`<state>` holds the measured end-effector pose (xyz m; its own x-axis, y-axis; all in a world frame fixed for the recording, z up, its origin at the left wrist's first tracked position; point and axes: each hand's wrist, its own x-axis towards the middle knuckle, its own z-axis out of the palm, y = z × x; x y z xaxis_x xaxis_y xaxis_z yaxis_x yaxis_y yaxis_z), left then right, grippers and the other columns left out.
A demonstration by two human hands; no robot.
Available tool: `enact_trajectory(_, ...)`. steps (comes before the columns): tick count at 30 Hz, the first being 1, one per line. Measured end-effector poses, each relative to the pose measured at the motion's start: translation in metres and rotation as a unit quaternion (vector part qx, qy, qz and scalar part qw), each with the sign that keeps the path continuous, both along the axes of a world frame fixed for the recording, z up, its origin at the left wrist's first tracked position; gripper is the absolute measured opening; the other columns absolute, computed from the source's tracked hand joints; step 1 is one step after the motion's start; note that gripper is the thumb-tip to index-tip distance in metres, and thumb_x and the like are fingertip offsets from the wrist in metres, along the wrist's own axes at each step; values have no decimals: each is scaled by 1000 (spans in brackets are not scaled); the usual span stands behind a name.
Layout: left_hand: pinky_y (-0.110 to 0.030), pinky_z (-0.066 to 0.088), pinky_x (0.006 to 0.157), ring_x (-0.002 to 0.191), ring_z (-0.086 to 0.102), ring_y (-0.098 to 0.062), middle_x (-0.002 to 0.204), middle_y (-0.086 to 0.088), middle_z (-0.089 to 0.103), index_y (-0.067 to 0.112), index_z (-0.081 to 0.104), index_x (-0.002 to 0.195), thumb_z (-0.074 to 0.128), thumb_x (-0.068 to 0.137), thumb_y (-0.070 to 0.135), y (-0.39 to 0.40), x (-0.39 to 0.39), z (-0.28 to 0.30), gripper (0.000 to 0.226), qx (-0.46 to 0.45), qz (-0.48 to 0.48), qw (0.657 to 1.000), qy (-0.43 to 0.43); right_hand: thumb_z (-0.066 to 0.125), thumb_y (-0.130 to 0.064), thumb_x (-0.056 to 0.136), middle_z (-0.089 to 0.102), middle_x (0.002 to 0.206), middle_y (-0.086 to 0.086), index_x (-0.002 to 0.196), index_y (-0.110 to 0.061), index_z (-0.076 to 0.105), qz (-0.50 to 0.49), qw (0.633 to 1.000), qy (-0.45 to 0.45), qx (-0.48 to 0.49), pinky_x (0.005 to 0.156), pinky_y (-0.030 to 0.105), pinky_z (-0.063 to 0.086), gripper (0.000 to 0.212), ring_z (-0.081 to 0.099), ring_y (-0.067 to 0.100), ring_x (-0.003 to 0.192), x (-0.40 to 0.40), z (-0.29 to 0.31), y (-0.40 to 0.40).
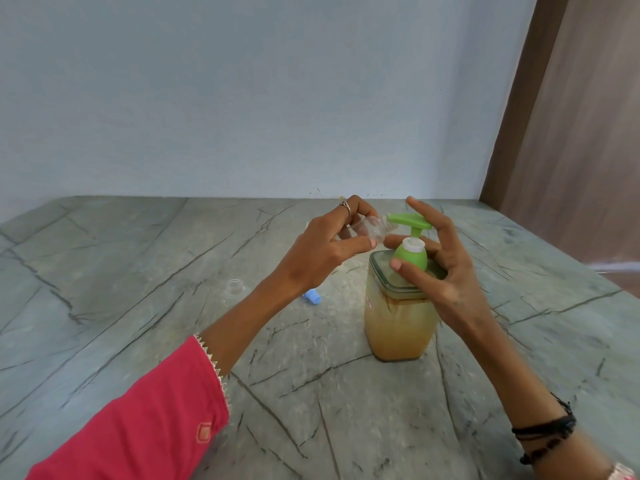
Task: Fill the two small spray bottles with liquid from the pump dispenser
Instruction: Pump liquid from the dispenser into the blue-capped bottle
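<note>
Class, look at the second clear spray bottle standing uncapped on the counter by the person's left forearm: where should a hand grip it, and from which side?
Grip the clear spray bottle around its body below the threaded neck, coming from its left or front. It stands upright with an open mouth, so a side grip likely keeps it level, and the left forearm blocks its right.

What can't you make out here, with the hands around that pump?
- Held bottle, head view: clear, half behind left hand; liquid level unreadable.
- Pump spout tip: hidden at the bottle's mouth.
- Right hand covers the dispenser's far corner.
- Blue cap: partly behind the left wrist.
- Second bottle: clear, contents unreadable.
</note>
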<state>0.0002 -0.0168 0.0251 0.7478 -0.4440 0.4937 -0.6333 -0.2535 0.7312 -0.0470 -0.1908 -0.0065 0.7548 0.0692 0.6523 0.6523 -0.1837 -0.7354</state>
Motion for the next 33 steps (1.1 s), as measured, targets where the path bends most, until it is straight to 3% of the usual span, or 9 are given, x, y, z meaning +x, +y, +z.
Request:
enact_trajectory(3,-33,46,66,69,50,-11,71,15,52,36,51,87,54,74,31,0,-1,1,15,3,2,1000,-5,71,-28,77,73,94,-3,120,-56,45,-10,1000,-1,-7,86,29,53,57,68,15,95,0,1,1)
enact_trajectory(8,-30,44,63,66,47,-10,65,19,52,36,51,86,55,73,30,0,0,0,15,2,-1,1000,-2,70,-9,73,71,87,11,102,-44,59,2,998,6,65,71,28,55,47,69,25,83,3,2,5)
enact_trajectory(16,-29,42,63,63,46,-8,73,12,53,28,54,93,54,72,32,-1,3,-6,22,23,-1,1000,-1,72,-4,63,73,80,7,81,-21,60,-6,993,37,111,58,23,52,28,70,23,73,8,7,5)
enact_trajectory(23,-33,46,65,70,49,-17,75,6,52,23,53,95,53,75,27,-2,-1,-3,21,-4,-8,1000,10,70,-3,71,72,86,12,103,-26,58,0,996,15,91,66,27,56,42,70,26,79,3,4,7)
enact_trajectory(33,-27,46,61,69,50,-12,76,9,54,27,50,93,51,75,28,-3,-3,-2,18,-10,-12,1000,12,69,-5,71,71,86,14,106,-27,57,6,996,12,92,71,27,56,43,70,27,80,3,3,7)
